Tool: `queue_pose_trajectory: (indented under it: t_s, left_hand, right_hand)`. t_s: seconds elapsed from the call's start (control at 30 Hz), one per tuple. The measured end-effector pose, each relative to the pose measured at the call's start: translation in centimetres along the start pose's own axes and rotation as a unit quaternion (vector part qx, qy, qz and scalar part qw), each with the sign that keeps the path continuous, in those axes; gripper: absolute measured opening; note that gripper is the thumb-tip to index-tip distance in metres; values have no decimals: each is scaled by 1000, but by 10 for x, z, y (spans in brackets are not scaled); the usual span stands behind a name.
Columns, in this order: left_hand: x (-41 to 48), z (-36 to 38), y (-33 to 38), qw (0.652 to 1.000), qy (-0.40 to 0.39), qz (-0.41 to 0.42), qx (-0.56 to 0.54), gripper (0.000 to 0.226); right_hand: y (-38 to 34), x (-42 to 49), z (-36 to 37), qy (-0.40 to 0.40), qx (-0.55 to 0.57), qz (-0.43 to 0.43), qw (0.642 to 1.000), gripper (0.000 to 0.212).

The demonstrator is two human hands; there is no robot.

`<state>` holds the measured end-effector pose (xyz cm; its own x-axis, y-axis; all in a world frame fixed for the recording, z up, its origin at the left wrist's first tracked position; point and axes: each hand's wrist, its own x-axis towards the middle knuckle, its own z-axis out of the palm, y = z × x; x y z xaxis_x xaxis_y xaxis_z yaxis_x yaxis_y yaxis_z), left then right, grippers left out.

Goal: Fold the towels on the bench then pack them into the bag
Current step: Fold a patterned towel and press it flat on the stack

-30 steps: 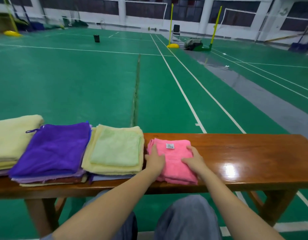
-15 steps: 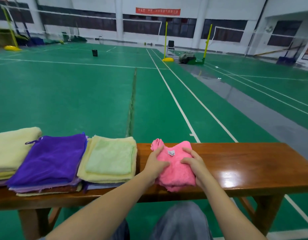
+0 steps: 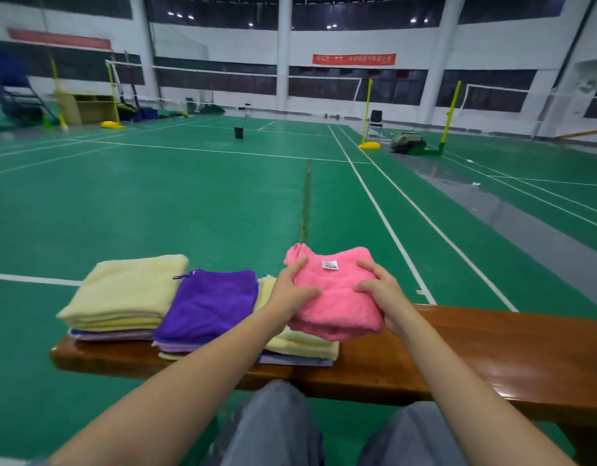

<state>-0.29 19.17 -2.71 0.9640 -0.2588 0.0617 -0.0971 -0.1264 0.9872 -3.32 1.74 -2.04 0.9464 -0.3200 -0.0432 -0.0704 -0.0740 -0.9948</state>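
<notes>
Folded pink terry towel (image 3: 335, 297), plush, thick and roughly square with a white label (image 3: 330, 265) on top, held just above the glossy brown wooden bench (image 3: 492, 348) by the left hand (image 3: 290, 294) and right hand (image 3: 383, 297), each clamping one side edge between curled fingers and thumb. Probable risks: the limp layers may slip apart if either grip loosens, and the towel may brush and skew the pale yellow folded stack (image 3: 304, 344) lying on the bench beneath it. No bag is visible.
</notes>
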Motion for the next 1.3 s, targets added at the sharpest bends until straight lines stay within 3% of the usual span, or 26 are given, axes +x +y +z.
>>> queue_pose_trajectory:
  t_s: [0.3,0.4,0.5,0.57,0.7,0.83,1.17,1.3]
  left_hand:
    - [19,-57,-44,991,35,-17,131,76]
    - [22,-57,-61,936,57,-56,343,78]
    - [22,-53,-74,893,51,11,448,75]
    - [26,-47,-78,868,43,64,491,65]
    - [37,-38,-82,871,6,104,480,61]
    - [40,-42,-93,895,-27,33,444,70]
    - [37,-36,-117,841,-45,40,537,86]
    - [42,-36,-118,834,-55,23,549,87]
  right_hand:
    - [26,25,64,-37,-80,-6,996,63]
    - [46,34,66,-53,-186,1,981,64]
    - [63,39,63,-30,-355,-7,934,61]
    - [67,40,64,-9,-390,-52,919,57]
    - [75,42,74,-47,-424,-114,897,57]
    - [89,45,71,-76,-413,-91,903,59]
    - [109,49,69,-67,-337,-94,934,61]
    - [116,47,67,-5,-273,-43,961,80]
